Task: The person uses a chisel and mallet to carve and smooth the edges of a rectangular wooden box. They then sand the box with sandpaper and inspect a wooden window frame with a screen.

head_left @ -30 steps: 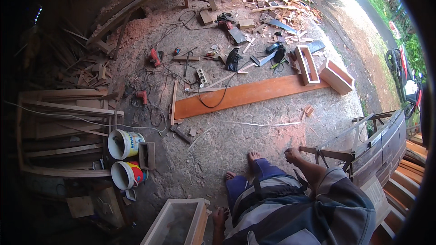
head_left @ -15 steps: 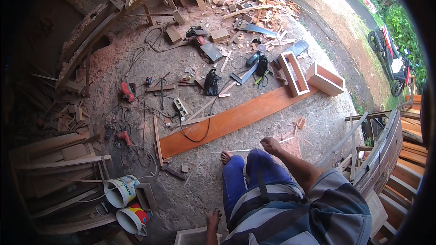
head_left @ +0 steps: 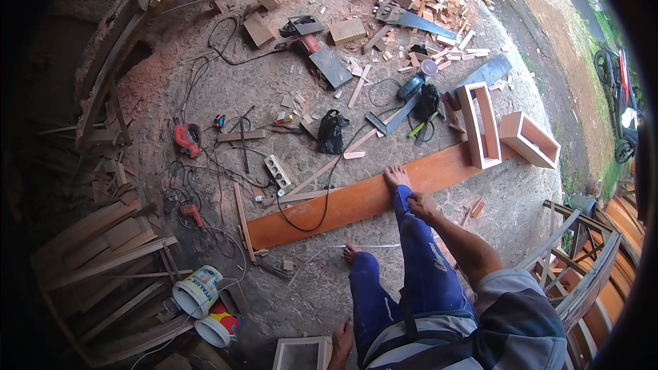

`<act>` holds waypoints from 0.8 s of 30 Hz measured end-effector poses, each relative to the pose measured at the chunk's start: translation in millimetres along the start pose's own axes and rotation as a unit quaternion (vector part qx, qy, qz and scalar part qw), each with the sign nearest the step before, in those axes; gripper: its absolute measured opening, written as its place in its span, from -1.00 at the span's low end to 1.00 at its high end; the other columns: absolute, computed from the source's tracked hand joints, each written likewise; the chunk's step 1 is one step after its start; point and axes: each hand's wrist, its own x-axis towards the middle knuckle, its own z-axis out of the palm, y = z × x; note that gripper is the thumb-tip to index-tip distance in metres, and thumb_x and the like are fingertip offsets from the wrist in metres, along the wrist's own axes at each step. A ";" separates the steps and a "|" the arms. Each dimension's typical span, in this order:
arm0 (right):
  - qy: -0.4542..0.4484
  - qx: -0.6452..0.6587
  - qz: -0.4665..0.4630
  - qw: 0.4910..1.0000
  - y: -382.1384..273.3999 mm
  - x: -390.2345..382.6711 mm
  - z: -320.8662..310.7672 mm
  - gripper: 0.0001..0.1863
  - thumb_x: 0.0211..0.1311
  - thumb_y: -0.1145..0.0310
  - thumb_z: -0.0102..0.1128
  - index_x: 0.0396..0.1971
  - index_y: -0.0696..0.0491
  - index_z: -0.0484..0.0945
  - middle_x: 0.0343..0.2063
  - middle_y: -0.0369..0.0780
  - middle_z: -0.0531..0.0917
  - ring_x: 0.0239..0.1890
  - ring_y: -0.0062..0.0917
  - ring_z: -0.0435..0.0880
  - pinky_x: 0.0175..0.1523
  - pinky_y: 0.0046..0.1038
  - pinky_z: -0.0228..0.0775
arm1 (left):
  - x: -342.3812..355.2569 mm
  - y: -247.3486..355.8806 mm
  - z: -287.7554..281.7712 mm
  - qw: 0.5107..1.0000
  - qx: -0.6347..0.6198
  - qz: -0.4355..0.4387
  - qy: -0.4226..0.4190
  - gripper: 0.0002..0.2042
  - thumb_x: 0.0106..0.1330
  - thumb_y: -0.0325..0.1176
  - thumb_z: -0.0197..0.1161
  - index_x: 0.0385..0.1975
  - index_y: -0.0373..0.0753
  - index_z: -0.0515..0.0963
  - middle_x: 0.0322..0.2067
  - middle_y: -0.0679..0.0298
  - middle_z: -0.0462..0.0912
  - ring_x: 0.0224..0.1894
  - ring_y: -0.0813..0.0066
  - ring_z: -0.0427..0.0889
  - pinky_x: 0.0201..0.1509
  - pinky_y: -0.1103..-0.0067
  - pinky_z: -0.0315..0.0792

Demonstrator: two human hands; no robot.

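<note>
My right hand (head_left: pixel 423 208) is curled into a fist above my right knee, with nothing showing in it. Low by my left side, my left hand (head_left: pixel 343 338) has its fingers curled in, and I see nothing in it. Just left of that hand is a pale wooden frame (head_left: pixel 279 356), cut off by the lower edge; I cannot tell whether the two touch. My bare right foot (head_left: pixel 395 177) is over the long orange-brown board (head_left: pixel 349 204) lying across the floor. The left foot (head_left: pixel 351 253) is on the ground on its near side.
Two open wooden boxes (head_left: pixel 480 127) stand at the board's right end. Beyond it lie a black bag (head_left: pixel 333 131), an angle grinder (head_left: pixel 411 86), a handsaw (head_left: pixel 425 25) and offcuts. Cords, a power strip (head_left: pixel 277 172) and a red drill (head_left: pixel 191 215) are at left, with buckets (head_left: pixel 197 291) nearer.
My right leg has come forward, bringing the foot over the orange-brown board. My right hand has shifted slightly ahead and to the right, still in a fist. The view has tilted down.
</note>
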 end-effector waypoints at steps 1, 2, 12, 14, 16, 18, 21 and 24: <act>-0.014 -0.056 -0.023 0.998 -10.9 26.8 -3.8 -0.61 0.34 0.15 0.07 -0.08 0.11 0.71 -0.17 0.06 0.76 -0.07 -0.02 0.75 0.08 -0.14 0.56 | -3.1 26.3 11.8 0.999 0.009 0.041 0.019 -0.43 0.49 -0.09 0.12 0.30 -0.45 0.45 0.17 -0.18 0.60 0.27 -0.02 0.57 0.38 0.32 0.38; 0.021 -0.050 -0.115 0.992 -19.4 51.2 -5.7 -0.61 0.34 0.16 0.07 -0.07 0.11 0.70 -0.15 0.07 0.75 -0.05 0.00 0.74 0.11 -0.13 0.56 | -7.0 52.7 26.7 0.997 0.022 0.064 0.027 -0.40 0.48 -0.09 0.14 0.35 -0.46 0.38 0.23 -0.22 0.54 0.32 -0.08 0.51 0.43 0.30 0.33; 0.018 -0.061 0.078 0.995 17.5 240.9 -25.9 -0.64 0.32 0.16 0.08 -0.18 0.08 0.75 -0.20 0.07 0.76 -0.08 -0.01 0.75 0.05 -0.09 0.58 | 23.9 199.9 89.4 0.977 0.160 0.141 0.006 -0.12 0.33 -0.07 0.36 0.46 -0.55 0.11 0.41 -0.43 0.19 0.46 -0.37 0.22 0.53 0.10 0.18; 0.023 -0.060 0.013 0.998 3.2 285.0 -8.8 -0.64 0.31 0.15 0.10 -0.14 0.06 0.75 -0.17 0.09 0.75 -0.05 -0.02 0.74 0.06 -0.10 0.57 | 51.0 218.3 93.9 0.964 0.182 0.187 0.051 -0.09 0.29 -0.05 0.41 0.46 -0.51 0.12 0.43 -0.42 0.15 0.45 -0.46 0.17 0.50 -0.02 0.18; 0.015 -0.064 -0.065 0.996 -23.2 328.3 19.4 -0.58 0.33 0.11 0.12 -0.04 0.09 0.71 -0.11 0.11 0.74 0.00 -0.02 0.73 0.14 -0.13 0.55 | 75.8 234.4 93.5 0.945 0.218 0.226 0.091 -0.11 0.27 -0.03 0.43 0.46 -0.44 0.18 0.42 -0.40 0.15 0.44 -0.49 0.17 0.46 -0.08 0.20; 0.017 -0.026 -0.111 0.993 -59.2 372.0 55.7 -0.49 0.34 0.04 0.15 0.04 0.16 0.66 -0.03 0.12 0.72 0.03 0.01 0.71 0.21 -0.14 0.51 | 101.6 246.3 87.9 0.934 0.254 0.240 0.078 -0.16 0.23 -0.02 0.47 0.42 -0.37 0.28 0.40 -0.38 0.19 0.41 -0.48 0.20 0.43 -0.09 0.25; 0.121 0.042 -0.140 0.982 -111.1 423.7 113.4 -0.42 0.31 -0.01 0.22 0.09 0.18 0.63 -0.01 0.10 0.70 0.07 0.08 0.67 0.25 -0.13 0.48 | 119.2 251.2 70.7 0.935 0.237 0.253 0.079 -0.23 0.18 -0.04 0.52 0.34 -0.30 0.41 0.36 -0.34 0.24 0.37 -0.42 0.26 0.38 -0.07 0.30; 0.027 0.058 -0.095 0.993 -138.1 443.9 153.0 -0.50 0.27 0.01 0.26 0.00 0.11 0.65 -0.04 0.07 0.68 0.11 0.07 0.61 0.26 -0.07 0.44 | 126.6 247.0 57.4 0.943 0.194 0.254 0.093 -0.25 0.13 -0.10 0.56 0.29 -0.30 0.45 0.33 -0.32 0.29 0.33 -0.39 0.33 0.37 -0.04 0.33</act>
